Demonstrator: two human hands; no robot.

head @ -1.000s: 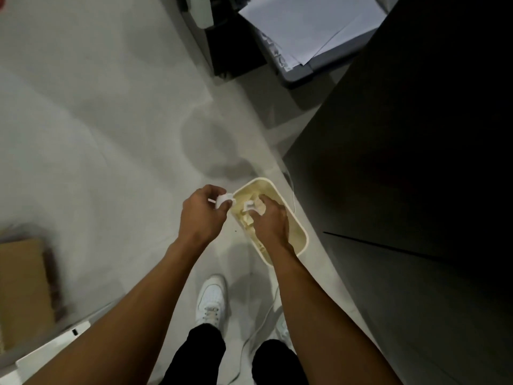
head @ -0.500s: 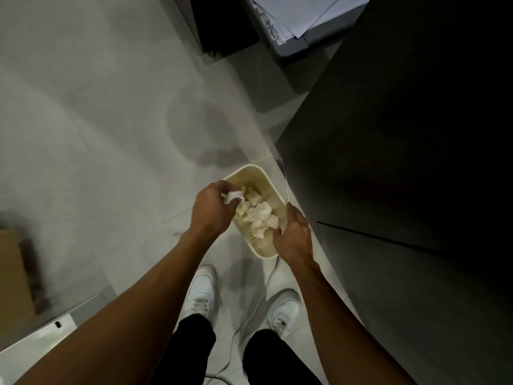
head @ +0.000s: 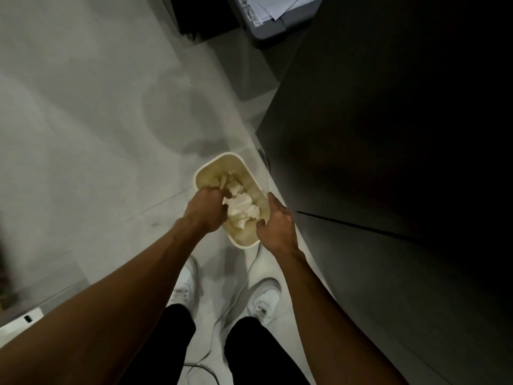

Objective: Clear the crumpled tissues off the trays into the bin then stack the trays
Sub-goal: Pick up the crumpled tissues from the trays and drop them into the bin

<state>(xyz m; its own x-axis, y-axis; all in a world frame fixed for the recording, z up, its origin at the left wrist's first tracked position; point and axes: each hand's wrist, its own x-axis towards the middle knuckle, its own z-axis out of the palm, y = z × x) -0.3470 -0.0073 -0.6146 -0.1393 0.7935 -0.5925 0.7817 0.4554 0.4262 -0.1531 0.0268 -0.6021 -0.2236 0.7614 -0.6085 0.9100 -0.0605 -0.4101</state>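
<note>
Cream bin [head: 244, 236] sits right below left hand [head: 206, 211], fingers curled, contents unclear, above tissues [head: 241, 208]; right hand [head: 277, 223] loose, empty, beside right rim.

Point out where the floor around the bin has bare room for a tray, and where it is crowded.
Free: the wide floor left of the bin. Crowded: the right, where the cabinet stands close with a cable between; the near side, with shoes and cable; the bin's mouth, under tissues, left hand and right hand.
</note>
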